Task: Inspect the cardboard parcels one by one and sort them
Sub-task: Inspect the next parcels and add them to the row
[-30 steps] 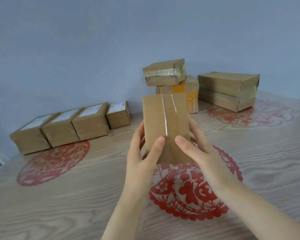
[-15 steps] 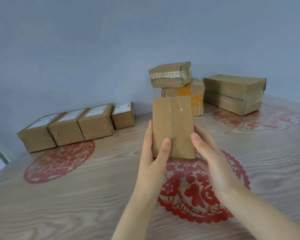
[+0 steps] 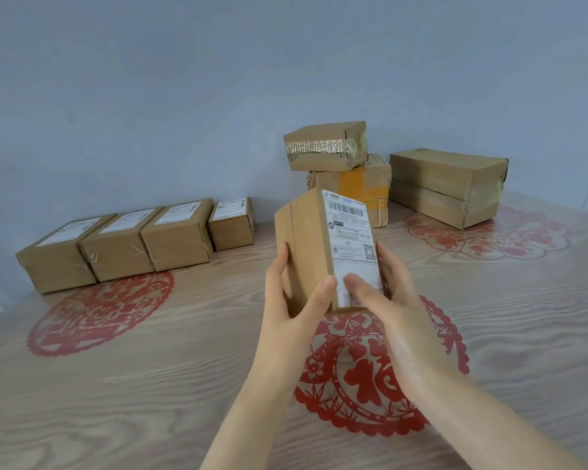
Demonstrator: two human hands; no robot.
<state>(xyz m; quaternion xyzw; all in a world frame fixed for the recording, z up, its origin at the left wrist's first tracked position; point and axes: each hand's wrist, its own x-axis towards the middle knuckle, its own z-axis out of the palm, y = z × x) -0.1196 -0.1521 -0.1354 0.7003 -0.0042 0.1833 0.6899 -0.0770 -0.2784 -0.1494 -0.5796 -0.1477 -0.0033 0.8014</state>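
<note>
A small cardboard parcel (image 3: 311, 245) stands upright above the table centre, held between both hands. Its white shipping label with a barcode faces up and right. My left hand (image 3: 294, 296) grips its left side, thumb on the front lower edge. My right hand (image 3: 384, 293) grips its right side, thumb lying across the label's lower end. A row of several labelled parcels (image 3: 133, 242) lies along the wall at left. Unsorted parcels sit at the back: one (image 3: 326, 145) stacked on an orange-taped box (image 3: 357, 188), and a long pair (image 3: 447, 186) to the right.
The wooden table (image 3: 150, 385) carries red paper-cut decorations: one (image 3: 95, 313) in front of the left row, one (image 3: 364, 378) under my hands, one (image 3: 499, 237) at the back right. A blue-grey wall closes off the far edge.
The parcel has been rotated between my hands: before, its plain taped face looked at me; now the labelled face shows on the right. Both hands kept their hold.
</note>
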